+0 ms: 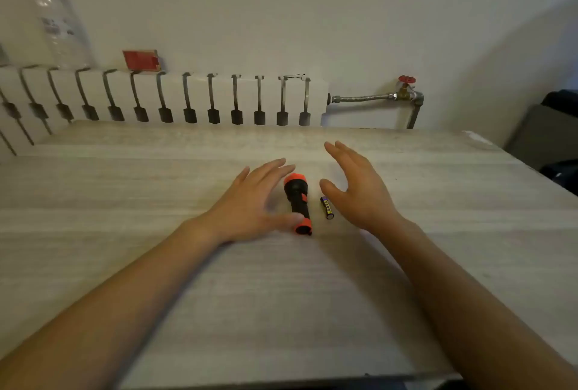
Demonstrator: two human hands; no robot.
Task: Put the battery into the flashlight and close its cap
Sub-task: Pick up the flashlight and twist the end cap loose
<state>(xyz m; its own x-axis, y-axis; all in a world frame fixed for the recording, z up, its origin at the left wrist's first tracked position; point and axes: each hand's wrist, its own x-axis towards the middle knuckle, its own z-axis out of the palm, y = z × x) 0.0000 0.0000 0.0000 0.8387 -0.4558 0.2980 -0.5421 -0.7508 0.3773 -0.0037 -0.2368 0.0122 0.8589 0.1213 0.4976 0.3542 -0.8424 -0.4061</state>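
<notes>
A pale wood-grain table (pixel 281 295) fills the lower part of the frame; near its centre lies a black flashlight (pixel 297 202) with an orange head ring at the far end and an orange cap (pixel 303 227) at the near end; the cap sits on the body, though whether it is fully closed cannot be told; what is inside the flashlight cannot be seen. Just right of it, apart from it and roughly parallel, lies a small battery (pixel 327 208) with a dark and yellow wrapper, flat on the table and outside the flashlight.

The left hand (pixel 250 205) is just left of the flashlight, fingers spread and loose, the thumb reaching toward the cap end; whether the thumb touches it cannot be told; the hand grips nothing. The right hand (pixel 359 186) is just right of the battery, palm turned inward, fingers extended and apart, holding nothing; both forearms run in from the bottom corners.

Along the upper left of the frame a white radiator (pixel 162 98) lines the wall; on its top stand a clear plastic bottle (pixel 58 26), its contents not discernible, and a red box (pixel 141 60); at upper right a pipe carries a red valve (pixel 406 79).
</notes>
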